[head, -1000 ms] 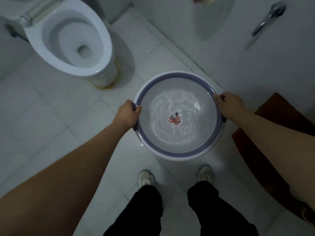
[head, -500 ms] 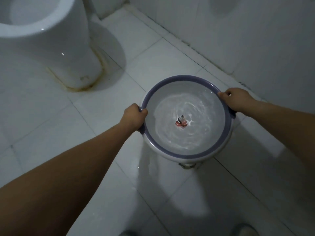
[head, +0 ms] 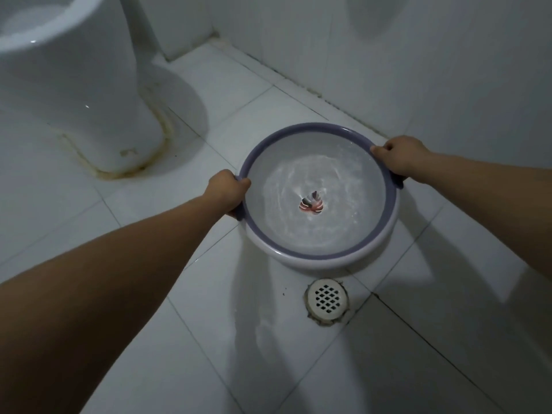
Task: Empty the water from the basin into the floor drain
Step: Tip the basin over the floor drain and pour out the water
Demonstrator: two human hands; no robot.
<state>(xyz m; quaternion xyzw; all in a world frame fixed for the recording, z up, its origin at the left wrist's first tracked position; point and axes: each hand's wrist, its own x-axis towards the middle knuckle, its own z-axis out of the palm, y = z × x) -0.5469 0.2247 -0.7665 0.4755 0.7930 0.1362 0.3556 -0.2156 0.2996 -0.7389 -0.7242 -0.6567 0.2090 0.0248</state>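
Two hands carry the basin, one on each side of its purple rim. The left hand grips the near-left handle and the right hand grips the far-right one. On each hand the thumb lies over the rim, and the other fingers curl under it, mostly out of sight. Holding it at opposite sides probably keeps the load balanced and the rim close to level, so the water stays inside until the pour is chosen. The water is shallow and rippled, covering the bottom around a printed leaf.

The basin sits low over the tiled floor, near the wall and well apart from the toilet. I cannot tell whether its base touches the tiles. The floor drain, a round white grate, lies just beside the basin's near edge, on the person's side. That placement suits a tip toward the body, since the near lip is the part closest to the grate.

No water is leaving the basin yet, so the emptying itself has not begun. The next move likely calls for raising the far side slowly. A fast tip could send water past the grate and across the tiles.
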